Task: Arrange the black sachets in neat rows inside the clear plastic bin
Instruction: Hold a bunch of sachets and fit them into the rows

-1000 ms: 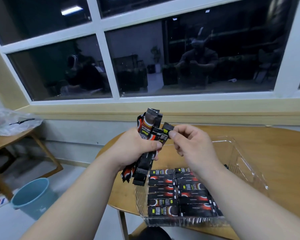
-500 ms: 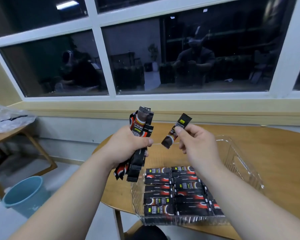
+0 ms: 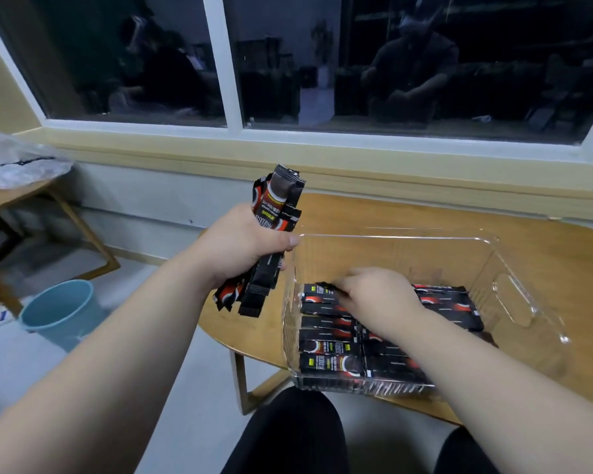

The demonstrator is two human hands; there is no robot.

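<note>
Inside bin (image 3: 516, 304), right hand (image 3: 377, 295) pinching sachet (image 3: 322, 287)

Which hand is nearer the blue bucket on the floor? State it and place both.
Left. The left hand, gripping a bundle of sachets, is up and right of the blue bucket; the right hand is farther right, inside the clear bin.

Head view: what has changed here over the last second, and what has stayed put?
The right hand, having pulled one sachet from the bundle, carried it down into the clear bin and now holds it at the far end of the laid rows. The left hand still grips the bundle upright beside the bin; the rows look unchanged.
</note>
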